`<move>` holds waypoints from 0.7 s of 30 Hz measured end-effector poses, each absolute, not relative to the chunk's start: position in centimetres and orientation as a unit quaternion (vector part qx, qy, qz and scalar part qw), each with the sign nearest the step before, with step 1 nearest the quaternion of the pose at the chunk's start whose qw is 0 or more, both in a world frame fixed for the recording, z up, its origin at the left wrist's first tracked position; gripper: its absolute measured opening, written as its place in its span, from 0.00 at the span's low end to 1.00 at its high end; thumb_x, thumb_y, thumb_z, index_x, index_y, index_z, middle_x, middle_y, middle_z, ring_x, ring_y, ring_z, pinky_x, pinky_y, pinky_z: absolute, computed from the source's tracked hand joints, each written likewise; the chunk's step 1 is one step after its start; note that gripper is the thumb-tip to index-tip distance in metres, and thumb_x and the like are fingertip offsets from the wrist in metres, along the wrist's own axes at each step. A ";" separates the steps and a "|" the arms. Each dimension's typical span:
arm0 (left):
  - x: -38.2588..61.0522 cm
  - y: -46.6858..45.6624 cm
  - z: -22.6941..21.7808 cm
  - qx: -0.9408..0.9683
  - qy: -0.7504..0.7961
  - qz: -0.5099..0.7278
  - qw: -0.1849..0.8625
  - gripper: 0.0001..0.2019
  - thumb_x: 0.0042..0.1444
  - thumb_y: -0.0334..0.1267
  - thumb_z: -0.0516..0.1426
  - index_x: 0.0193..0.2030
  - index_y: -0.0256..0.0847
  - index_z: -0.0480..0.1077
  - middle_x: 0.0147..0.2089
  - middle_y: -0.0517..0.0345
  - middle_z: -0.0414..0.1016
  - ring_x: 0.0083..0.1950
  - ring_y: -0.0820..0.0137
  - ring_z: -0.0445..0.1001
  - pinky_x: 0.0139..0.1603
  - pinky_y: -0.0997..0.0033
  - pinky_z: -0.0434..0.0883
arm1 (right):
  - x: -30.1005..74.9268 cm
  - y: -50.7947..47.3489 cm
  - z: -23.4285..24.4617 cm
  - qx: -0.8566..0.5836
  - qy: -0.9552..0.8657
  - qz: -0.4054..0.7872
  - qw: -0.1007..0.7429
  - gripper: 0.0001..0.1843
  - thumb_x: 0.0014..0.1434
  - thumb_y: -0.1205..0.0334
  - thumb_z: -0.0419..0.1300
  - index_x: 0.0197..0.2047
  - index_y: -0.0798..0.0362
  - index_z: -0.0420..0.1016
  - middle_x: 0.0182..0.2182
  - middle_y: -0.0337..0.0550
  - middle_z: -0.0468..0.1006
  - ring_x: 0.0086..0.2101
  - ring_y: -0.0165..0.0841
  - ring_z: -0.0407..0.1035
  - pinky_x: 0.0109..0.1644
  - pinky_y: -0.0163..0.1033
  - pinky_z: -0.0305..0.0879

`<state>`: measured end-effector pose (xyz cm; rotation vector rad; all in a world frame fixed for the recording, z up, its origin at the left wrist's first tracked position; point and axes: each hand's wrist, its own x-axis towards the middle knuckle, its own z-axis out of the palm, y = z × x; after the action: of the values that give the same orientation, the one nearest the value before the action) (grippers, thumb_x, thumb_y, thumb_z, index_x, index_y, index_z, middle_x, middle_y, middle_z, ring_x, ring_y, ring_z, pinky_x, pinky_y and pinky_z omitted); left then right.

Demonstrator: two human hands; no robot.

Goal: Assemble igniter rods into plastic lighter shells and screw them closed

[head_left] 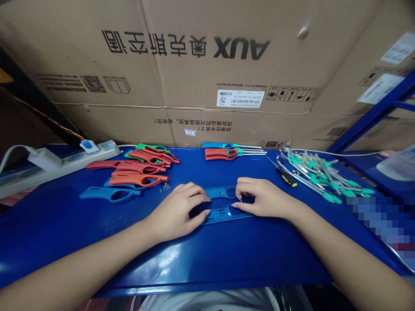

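Note:
Two blue plastic lighter handle halves lie side by side on the blue table [181, 259], the upper half [220, 192] a little apart from the lower half [218, 214]. My left hand [183, 211] grips their left ends, fingers at the upper half and thumb on the lower. At their right ends, by the trigger openings, my right hand [259, 196] holds them with bent fingers and thumb, hiding those ends. A few tiny metal pins [165, 187] are left of my left hand. A yellow-and-black screwdriver [287, 176] lies beyond my right hand.
Red handle shells [142, 167], an orange one [138, 177] and a blue one [110, 194] lie at left. Two assembled lighters [222, 154] rest at the back. Metal lighter tubes with green parts [324, 175] are piled at right. A power strip [74, 162] and a cardboard wall [181, 86] border the table.

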<state>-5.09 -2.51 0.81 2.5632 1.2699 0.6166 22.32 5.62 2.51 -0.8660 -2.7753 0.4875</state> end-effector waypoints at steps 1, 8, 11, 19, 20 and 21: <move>-5.1 -2.6 0.8 0.873 0.433 0.198 0.107 0.12 0.65 0.38 0.56 0.53 0.44 0.73 0.50 0.52 0.76 0.52 0.59 0.72 0.53 0.54 0.68 | 22.3 5.6 2.5 -0.290 -0.937 0.169 0.098 0.10 0.62 0.52 0.64 0.39 0.50 0.72 0.37 0.38 0.73 0.31 0.28 0.64 0.34 0.34 0.56; -5.3 -1.9 0.4 0.875 0.417 0.209 0.134 0.15 0.64 0.27 0.52 0.54 0.40 0.73 0.48 0.52 0.77 0.51 0.63 0.72 0.55 0.58 0.70 | 21.8 5.5 1.8 -0.269 -0.932 0.212 0.116 0.08 0.64 0.61 0.60 0.48 0.49 0.72 0.44 0.41 0.73 0.32 0.28 0.66 0.37 0.35 0.61; -5.5 -1.6 0.3 0.877 0.403 0.217 0.143 0.14 0.65 0.27 0.52 0.53 0.39 0.73 0.47 0.52 0.77 0.50 0.64 0.72 0.55 0.60 0.70 | 21.7 5.7 1.5 -0.277 -0.929 0.209 0.130 0.11 0.64 0.61 0.61 0.50 0.49 0.71 0.46 0.42 0.73 0.32 0.29 0.66 0.37 0.35 0.62; -5.8 -1.5 0.8 0.879 0.411 0.196 0.140 0.12 0.66 0.31 0.53 0.53 0.42 0.73 0.47 0.51 0.75 0.51 0.61 0.72 0.54 0.58 0.70 | 21.7 5.8 1.6 -0.268 -0.932 0.210 0.120 0.06 0.62 0.66 0.59 0.44 0.51 0.73 0.40 0.42 0.75 0.32 0.29 0.66 0.36 0.35 0.61; -5.8 -1.4 0.8 0.879 0.412 0.196 0.140 0.12 0.66 0.32 0.54 0.53 0.42 0.73 0.47 0.51 0.75 0.51 0.61 0.72 0.53 0.58 0.70 | 21.7 5.8 1.7 -0.266 -0.933 0.213 0.119 0.07 0.62 0.66 0.59 0.44 0.52 0.73 0.40 0.42 0.75 0.31 0.29 0.65 0.36 0.35 0.61; -5.8 -1.4 0.8 0.878 0.413 0.196 0.141 0.11 0.66 0.33 0.54 0.52 0.42 0.72 0.46 0.52 0.75 0.50 0.61 0.72 0.53 0.58 0.70 | 21.7 5.7 1.7 -0.263 -0.933 0.215 0.118 0.07 0.61 0.67 0.59 0.44 0.52 0.73 0.40 0.43 0.74 0.31 0.29 0.65 0.36 0.35 0.61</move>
<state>-5.83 -1.36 0.82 2.5358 1.1930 0.5661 21.69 5.75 1.74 -0.7700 -2.7294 0.6280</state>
